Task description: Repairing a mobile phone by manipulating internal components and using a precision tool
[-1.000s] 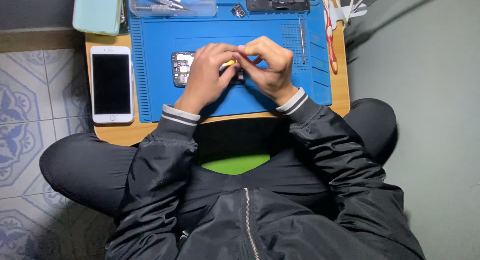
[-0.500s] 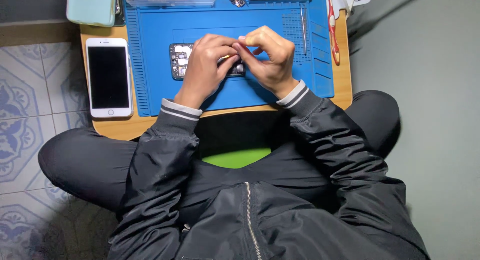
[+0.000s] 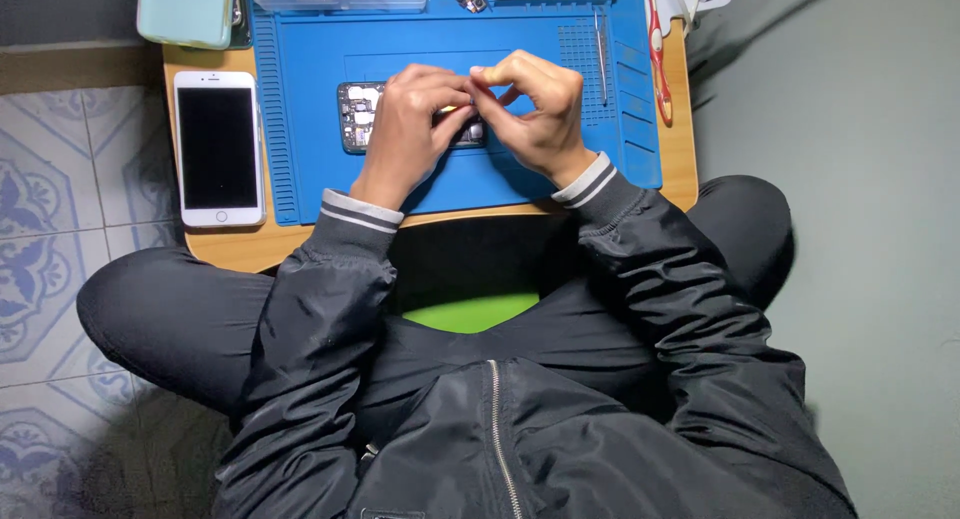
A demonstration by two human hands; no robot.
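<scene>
both hands [image 3: 475, 119] over opened phone [image 3: 362, 114]

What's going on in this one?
A seated person works with both hands over an opened phone lying on a blue repair mat. The left hand rests on the phone; the right hand pinches something small just above it, too hidden to identify. A white phone lies screen-up on the wooden table.

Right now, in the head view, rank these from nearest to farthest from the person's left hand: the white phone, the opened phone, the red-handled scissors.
From the left hand:
1. Opened phone, directly under it on the blue mat.
2. White phone, off the mat's left edge.
3. Red-handled scissors, at the far right edge.
</scene>
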